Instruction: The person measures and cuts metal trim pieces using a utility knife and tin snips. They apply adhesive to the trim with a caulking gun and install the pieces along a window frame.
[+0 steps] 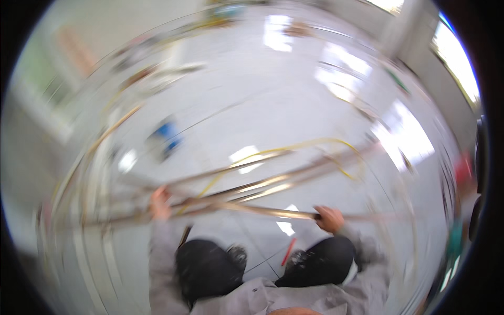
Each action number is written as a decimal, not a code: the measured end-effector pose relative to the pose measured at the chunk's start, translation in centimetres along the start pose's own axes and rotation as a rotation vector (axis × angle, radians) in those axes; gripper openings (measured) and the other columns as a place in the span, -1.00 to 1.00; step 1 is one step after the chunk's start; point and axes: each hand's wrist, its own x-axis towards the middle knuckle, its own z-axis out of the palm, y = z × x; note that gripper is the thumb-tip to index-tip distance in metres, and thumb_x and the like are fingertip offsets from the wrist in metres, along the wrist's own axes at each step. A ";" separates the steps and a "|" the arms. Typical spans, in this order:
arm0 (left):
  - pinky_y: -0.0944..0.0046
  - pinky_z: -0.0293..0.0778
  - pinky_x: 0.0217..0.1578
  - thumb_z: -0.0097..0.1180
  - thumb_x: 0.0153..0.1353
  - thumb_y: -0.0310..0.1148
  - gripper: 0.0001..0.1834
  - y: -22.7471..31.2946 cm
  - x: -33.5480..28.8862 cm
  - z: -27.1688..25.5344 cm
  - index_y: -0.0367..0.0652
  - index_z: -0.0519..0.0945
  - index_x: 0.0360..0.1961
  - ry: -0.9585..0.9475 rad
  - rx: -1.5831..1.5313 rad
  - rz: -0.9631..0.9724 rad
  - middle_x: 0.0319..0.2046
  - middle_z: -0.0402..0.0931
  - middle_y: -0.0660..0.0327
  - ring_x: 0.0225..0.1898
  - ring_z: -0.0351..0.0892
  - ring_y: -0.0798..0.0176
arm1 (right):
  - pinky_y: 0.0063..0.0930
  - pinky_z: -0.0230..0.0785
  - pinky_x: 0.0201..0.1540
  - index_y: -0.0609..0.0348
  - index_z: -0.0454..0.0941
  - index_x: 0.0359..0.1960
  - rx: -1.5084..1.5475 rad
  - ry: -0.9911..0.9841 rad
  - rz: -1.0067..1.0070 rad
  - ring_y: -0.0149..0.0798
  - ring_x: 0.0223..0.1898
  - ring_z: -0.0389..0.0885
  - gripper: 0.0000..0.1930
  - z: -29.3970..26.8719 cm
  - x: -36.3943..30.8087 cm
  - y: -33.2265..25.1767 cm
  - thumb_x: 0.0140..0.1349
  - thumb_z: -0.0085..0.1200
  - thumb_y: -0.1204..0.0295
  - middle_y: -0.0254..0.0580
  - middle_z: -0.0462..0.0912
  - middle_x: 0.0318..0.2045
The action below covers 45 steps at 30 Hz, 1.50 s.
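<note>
A long, narrow, shiny brownish strip (268,210) stretches across in front of my knees, just above the floor. My right hand (329,219) is closed round its right part, where a dark bit shows at the fingers. On the left, my left hand (160,203) appears closed on the same strip, though motion blurs its fingers. Several similar strips (262,184) lie on the floor just beyond, some crossing under the held one. A yellow cord or hose (310,142) loops over and among them.
A blue-and-grey container (167,137) stands on the glossy tiled floor (247,105). Long pale and brown lengths (100,173) lie at the left. A red stick (288,252) and a short dark bar (185,235) lie near my feet. Blurred clutter lines the walls; a red object (464,168) is far right.
</note>
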 end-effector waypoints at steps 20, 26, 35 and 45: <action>0.37 0.63 0.01 0.15 0.05 -0.85 -0.58 9.0 -0.5 36.8 -0.35 0.60 -0.03 -0.442 0.309 -0.157 -0.07 0.64 0.08 -0.07 0.66 0.24 | 0.03 0.44 -0.32 0.11 0.55 -0.34 0.216 -0.034 0.526 0.17 -0.39 0.64 -0.73 -14.3 9.3 6.0 0.29 0.20 0.17 -0.01 0.65 -0.49; 0.38 0.64 -0.01 0.16 0.07 -0.86 -0.58 15.8 -7.1 45.0 -0.34 0.60 -0.03 -0.370 0.170 -0.296 -0.05 0.66 0.08 -0.08 0.67 0.29 | -0.05 0.44 -0.35 0.18 0.58 -0.39 0.355 -0.096 0.664 0.12 -0.45 0.62 -0.68 -25.9 1.9 3.4 0.25 0.27 0.16 0.04 0.63 -0.51; 0.41 0.61 0.11 0.10 0.25 -0.78 -0.66 35.1 -19.4 65.0 -0.44 0.60 0.05 -0.462 0.160 -0.384 0.06 0.62 0.04 0.05 0.66 0.26 | -0.10 0.54 -0.33 0.05 0.71 -0.34 0.524 -0.005 0.924 0.05 -0.43 0.71 -0.74 -42.5 -23.0 -13.1 0.18 0.30 0.13 -0.07 0.72 -0.50; 0.29 0.47 0.23 0.10 0.40 -0.61 -0.83 47.8 -20.2 80.7 -0.41 0.56 -0.02 -0.725 -0.131 -0.231 0.00 0.58 0.10 0.08 0.57 0.21 | -0.21 0.47 -0.34 0.25 0.67 -0.37 0.594 -0.061 1.387 -0.24 -0.52 0.57 -0.66 -47.1 -25.6 -16.7 0.07 0.40 0.19 -0.12 0.65 -0.58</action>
